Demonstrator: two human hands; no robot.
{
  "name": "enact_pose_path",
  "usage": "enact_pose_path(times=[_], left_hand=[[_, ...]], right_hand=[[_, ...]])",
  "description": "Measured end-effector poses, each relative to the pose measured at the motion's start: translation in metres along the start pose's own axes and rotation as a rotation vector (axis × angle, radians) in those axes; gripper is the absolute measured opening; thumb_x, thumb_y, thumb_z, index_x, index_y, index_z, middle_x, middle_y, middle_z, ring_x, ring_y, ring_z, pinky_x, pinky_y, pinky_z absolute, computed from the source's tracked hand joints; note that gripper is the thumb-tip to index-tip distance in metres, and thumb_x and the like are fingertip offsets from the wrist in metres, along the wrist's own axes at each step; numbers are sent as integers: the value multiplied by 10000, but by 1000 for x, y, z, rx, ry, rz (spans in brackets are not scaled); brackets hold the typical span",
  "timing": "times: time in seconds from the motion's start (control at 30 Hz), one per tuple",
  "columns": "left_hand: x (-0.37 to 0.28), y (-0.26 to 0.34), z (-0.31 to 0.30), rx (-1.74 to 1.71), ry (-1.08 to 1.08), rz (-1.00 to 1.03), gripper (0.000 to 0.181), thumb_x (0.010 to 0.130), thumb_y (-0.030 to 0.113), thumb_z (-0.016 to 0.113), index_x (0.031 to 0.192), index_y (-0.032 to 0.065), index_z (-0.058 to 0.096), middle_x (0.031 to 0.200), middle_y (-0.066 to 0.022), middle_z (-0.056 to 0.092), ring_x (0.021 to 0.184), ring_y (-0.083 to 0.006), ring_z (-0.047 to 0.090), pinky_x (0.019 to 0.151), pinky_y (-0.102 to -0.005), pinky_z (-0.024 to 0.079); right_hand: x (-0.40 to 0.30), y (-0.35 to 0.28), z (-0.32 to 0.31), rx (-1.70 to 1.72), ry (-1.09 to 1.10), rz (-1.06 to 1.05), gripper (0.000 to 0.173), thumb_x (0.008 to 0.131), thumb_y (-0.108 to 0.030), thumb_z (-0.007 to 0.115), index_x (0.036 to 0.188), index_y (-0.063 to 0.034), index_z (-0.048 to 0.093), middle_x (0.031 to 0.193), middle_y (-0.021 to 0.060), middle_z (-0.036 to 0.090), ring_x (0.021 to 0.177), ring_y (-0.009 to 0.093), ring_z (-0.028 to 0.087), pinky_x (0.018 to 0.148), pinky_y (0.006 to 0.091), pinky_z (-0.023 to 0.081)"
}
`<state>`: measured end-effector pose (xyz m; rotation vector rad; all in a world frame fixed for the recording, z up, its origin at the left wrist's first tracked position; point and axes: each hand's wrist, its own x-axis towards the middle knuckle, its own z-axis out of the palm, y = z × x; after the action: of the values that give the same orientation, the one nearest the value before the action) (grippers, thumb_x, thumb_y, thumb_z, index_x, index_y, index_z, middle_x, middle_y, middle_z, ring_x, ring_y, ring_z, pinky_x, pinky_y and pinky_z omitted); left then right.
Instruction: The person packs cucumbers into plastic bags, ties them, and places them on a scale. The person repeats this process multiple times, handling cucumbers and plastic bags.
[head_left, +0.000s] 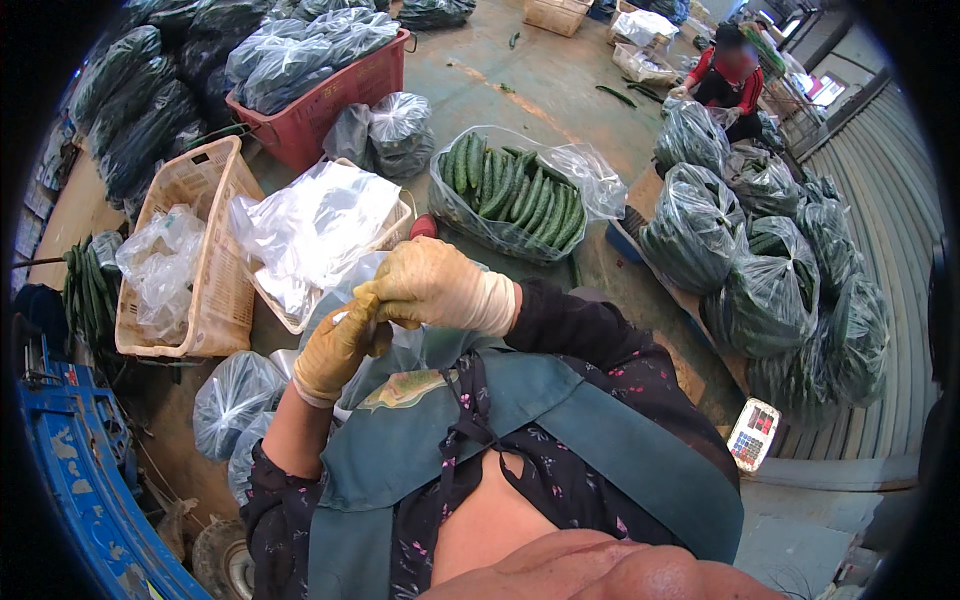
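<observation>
My left hand (335, 351) and my right hand (439, 286), both in stained pale gloves, meet in front of my chest. Their fingers are pinched together at a clear plastic bag (420, 346), which hangs below them and is partly hidden by my hands and apron. What exactly lies between the fingertips is covered. Beyond my right hand, an open clear bag of cucumbers (517, 191) stands on the floor, its cucumbers laid side by side. A crate heaped with white plastic bags (319, 221) is just beyond my left hand.
At the left stand a beige crate (236, 277) and a red crate (322, 112) of bagged produce. Tied cucumber bags (772, 277) are piled at the right, near a scale's keypad (754, 435). A blue metal vehicle frame (82, 465) borders the lower left. Another person (731, 79) crouches far right.
</observation>
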<state>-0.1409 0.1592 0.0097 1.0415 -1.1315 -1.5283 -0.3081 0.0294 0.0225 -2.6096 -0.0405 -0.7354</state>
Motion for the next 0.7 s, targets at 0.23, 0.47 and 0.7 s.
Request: enact_pose_path(times=[0.23,0.47,0.7], left_hand=[[2,-31,-11,-281,80,12,268,969,202,573,1118,-7,650,914,-22,649,754,-127,565,701,-248,444],[14,-15,3,867,265,524,390,691,-17,649,1055,117,684,902,-80,647,813,-259,624,729,-304,469],[35,43,-18,1738,310,821,132,662,130,683,784,103,641,832,-55,611,776,-262,588,692,-415,430]], right_hand=[[1,-31,-16,-333,-195,-57,184,803,-305,667,813,-133,601,683,53,590,688,300,617,620,423,449],[14,-8,11,1419,111,632,223,877,-258,645,1049,-118,672,1037,59,648,1086,229,598,968,337,461],[7,60,81,2261,478,881,214,902,-195,597,1080,-87,650,993,92,650,988,259,621,897,331,476]])
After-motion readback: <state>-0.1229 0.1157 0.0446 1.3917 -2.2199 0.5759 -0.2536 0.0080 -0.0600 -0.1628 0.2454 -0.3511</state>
